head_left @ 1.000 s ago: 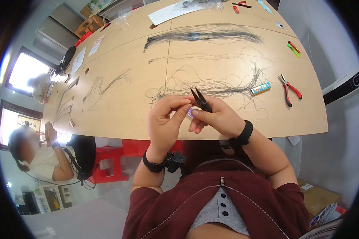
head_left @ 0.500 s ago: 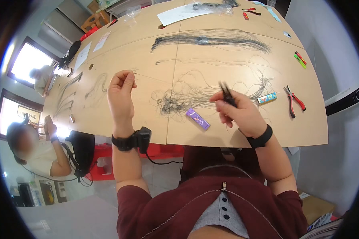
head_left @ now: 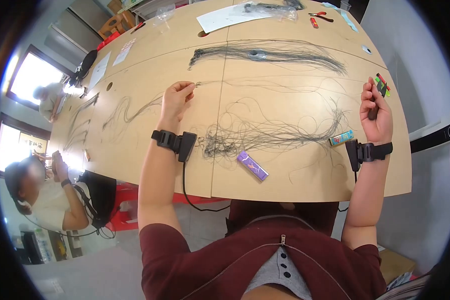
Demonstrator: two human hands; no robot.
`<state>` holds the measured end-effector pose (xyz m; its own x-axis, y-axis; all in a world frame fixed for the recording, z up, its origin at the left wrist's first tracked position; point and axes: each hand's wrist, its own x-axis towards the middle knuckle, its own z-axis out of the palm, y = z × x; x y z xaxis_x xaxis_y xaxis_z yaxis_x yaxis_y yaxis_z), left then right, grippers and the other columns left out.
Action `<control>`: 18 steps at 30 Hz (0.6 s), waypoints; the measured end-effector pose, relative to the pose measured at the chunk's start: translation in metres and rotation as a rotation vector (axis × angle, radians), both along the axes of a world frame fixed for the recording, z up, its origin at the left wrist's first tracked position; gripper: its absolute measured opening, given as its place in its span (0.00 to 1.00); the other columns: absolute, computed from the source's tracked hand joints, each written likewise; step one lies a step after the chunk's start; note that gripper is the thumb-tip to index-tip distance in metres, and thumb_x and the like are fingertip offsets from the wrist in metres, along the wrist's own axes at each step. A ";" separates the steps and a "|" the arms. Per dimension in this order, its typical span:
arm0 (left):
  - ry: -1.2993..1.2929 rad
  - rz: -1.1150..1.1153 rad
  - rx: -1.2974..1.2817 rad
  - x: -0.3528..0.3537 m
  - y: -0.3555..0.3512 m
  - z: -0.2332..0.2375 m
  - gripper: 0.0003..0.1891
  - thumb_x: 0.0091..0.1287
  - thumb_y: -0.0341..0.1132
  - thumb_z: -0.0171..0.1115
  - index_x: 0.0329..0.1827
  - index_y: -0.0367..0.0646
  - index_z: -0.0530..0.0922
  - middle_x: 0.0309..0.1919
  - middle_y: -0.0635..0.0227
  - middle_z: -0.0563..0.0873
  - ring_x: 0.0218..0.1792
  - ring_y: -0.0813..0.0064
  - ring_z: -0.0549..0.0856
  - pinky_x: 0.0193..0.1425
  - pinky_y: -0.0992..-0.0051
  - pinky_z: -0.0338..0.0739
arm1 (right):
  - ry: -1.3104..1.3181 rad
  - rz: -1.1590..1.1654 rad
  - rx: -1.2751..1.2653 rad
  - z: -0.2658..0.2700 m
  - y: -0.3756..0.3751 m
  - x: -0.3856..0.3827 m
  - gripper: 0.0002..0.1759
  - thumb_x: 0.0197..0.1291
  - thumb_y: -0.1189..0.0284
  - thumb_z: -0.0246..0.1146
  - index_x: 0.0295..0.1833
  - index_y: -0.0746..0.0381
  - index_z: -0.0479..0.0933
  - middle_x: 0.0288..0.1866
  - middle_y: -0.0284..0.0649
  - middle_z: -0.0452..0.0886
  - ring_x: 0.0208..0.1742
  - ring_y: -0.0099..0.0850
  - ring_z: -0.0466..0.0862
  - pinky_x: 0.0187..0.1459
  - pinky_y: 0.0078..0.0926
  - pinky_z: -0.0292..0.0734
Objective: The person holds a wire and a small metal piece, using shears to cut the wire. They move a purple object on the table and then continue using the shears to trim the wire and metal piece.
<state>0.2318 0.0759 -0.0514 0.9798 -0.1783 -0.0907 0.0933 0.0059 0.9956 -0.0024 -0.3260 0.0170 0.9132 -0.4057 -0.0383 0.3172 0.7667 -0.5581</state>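
My left hand (head_left: 179, 100) has its fingertips pinched at the looped left end of thin dark strands (head_left: 265, 81) stretched across the table. My right hand (head_left: 376, 114) is curled round a small dark tool (head_left: 372, 113) at the table's right side, its kind partly hidden by the fingers. Between my forearms lies a tangled bundle of dark strands (head_left: 220, 145), coiled at its left end. Just below it is a purple lighter (head_left: 252, 166), and a blue printed lighter (head_left: 341, 138) rests by its right end. Farther back, a straighter bundle of strands (head_left: 275, 57) lies lengthwise.
Green and red lighters (head_left: 383, 82) sit just beyond my right hand. Red-handled pliers (head_left: 321, 17), white paper (head_left: 225, 19) and a plastic bag (head_left: 284, 14) are at the far side. More strands (head_left: 130, 110) lie left. Another person (head_left: 50, 190) sits at the left edge.
My left hand has moved right and slightly away from me, to the looped end of the strands. My right hand has swung right with the dark tool, covering where red pliers lay.
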 end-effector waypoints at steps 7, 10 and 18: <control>-0.093 0.084 0.222 0.019 -0.009 -0.013 0.02 0.56 0.26 0.62 0.29 0.37 0.79 0.19 0.74 0.77 0.18 0.87 0.72 0.21 0.87 0.66 | 0.048 -0.017 0.067 -0.045 -0.024 0.020 0.18 0.63 0.78 0.51 0.59 0.70 0.66 0.57 0.45 0.70 0.43 0.24 0.78 0.38 0.12 0.78; -0.118 0.115 0.285 0.021 -0.011 -0.017 0.03 0.55 0.26 0.63 0.28 0.36 0.79 0.18 0.73 0.78 0.17 0.87 0.72 0.20 0.86 0.67 | 0.050 -0.076 0.063 -0.050 -0.032 0.021 0.19 0.63 0.78 0.52 0.59 0.70 0.65 0.59 0.49 0.67 0.45 0.27 0.78 0.40 0.13 0.79; -0.112 0.112 0.434 0.019 -0.015 -0.010 0.03 0.57 0.26 0.62 0.30 0.35 0.77 0.21 0.74 0.76 0.19 0.87 0.72 0.21 0.87 0.67 | 0.128 -0.256 -0.029 -0.042 -0.031 0.015 0.20 0.63 0.78 0.51 0.61 0.70 0.63 0.60 0.55 0.65 0.55 0.30 0.74 0.40 0.13 0.78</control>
<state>0.2510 0.0608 -0.0618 0.9989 -0.0395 -0.0265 0.0080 -0.4100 0.9121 0.0123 -0.3573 -0.0247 0.7694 -0.6250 -0.1319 0.4239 0.6541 -0.6265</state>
